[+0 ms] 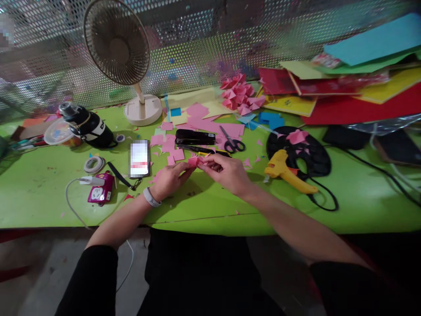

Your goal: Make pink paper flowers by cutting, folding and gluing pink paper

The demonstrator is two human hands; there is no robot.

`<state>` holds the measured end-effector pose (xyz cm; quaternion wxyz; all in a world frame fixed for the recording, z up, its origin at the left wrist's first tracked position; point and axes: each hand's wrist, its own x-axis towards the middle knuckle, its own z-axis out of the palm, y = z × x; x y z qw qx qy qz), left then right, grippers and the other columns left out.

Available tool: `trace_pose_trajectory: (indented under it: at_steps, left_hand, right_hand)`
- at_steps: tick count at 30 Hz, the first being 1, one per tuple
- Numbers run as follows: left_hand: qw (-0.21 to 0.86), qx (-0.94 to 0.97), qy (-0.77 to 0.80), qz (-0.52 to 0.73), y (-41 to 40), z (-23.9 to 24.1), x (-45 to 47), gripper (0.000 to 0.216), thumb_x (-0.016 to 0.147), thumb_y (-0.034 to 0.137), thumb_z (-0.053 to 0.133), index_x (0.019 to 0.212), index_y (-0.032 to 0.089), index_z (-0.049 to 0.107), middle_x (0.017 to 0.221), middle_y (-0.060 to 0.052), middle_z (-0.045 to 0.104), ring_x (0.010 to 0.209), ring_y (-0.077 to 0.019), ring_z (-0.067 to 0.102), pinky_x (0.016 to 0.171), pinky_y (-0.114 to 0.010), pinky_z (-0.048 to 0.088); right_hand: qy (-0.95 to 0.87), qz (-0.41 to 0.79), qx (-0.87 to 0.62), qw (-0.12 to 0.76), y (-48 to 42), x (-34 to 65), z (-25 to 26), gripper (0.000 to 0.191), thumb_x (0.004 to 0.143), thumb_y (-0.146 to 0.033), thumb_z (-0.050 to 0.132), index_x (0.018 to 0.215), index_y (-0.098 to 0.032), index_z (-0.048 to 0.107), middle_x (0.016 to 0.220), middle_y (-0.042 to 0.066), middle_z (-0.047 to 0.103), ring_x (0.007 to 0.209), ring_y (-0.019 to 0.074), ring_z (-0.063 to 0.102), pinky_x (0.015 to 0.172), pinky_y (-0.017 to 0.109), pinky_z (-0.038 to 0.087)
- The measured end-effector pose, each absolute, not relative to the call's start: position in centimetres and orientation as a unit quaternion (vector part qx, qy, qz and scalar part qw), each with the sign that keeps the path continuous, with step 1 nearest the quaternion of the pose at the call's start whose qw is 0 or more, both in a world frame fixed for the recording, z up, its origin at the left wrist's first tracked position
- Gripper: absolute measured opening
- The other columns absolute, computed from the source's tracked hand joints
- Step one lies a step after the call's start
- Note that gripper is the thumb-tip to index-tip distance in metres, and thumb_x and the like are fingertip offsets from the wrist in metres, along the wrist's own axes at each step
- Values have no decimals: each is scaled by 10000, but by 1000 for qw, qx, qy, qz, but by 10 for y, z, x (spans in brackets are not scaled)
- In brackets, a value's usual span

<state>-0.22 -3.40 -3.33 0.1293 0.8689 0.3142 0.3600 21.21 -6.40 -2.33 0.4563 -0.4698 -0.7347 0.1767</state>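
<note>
A small folded piece of pink paper (193, 162) is pinched between both hands above the front middle of the green table. My left hand (170, 179), with a pale wristband, grips its left side. My right hand (226, 172) has its fingers closed at the right side of the paper. Just beyond the hands lie a black stapler (195, 137), a yellow and black cutter (210, 151) and scissors (232, 139) with dark handles. Pink paper squares (168, 144) are scattered to the left of the stapler.
A yellow glue gun (289, 173) rests by a black round tray (320, 153) at right. Behind are pink paper flowers (238, 94) and stacked coloured sheets (348, 105). Leftward stand a fan (142, 109), a black bottle (90, 127), a phone (139, 158) and a tape roll (94, 164).
</note>
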Motion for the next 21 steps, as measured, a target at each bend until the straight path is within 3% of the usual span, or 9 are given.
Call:
trace_pose_trajectory:
  at_steps: [6,14,21]
  left_hand:
    - [184,843,320,392,-34,-33,-1,147,949,273,617,1009,158,686,900,-66,768,699,-115,709,624,-209,542]
    - [126,876,287,367,-37,-29,-1,188,985,294,553,987,149,674,836,-61,759,657,-121,700,579,-209,524]
    - [73,901,270,331,-37,-27,-3,194,999,297,526,1017,153,655,808,-40,739,610,-104,663,554,-203,499]
  right_hand:
    - [-739,113,-470,469,-66,214,-12,160,862,-284,659,1003,-209,665,932,77,708,732,185,675,653,338,585]
    - [-752,29,-455,476,-61,213,-15,207,842,-215,666,1048,-209,653,1025,111,650,1010,277,644,832,443,584]
    - [-775,69,-446,443,-60,214,-20,147,898,-242,636,1037,-221,682,1026,86,717,1013,279,666,890,486,542]
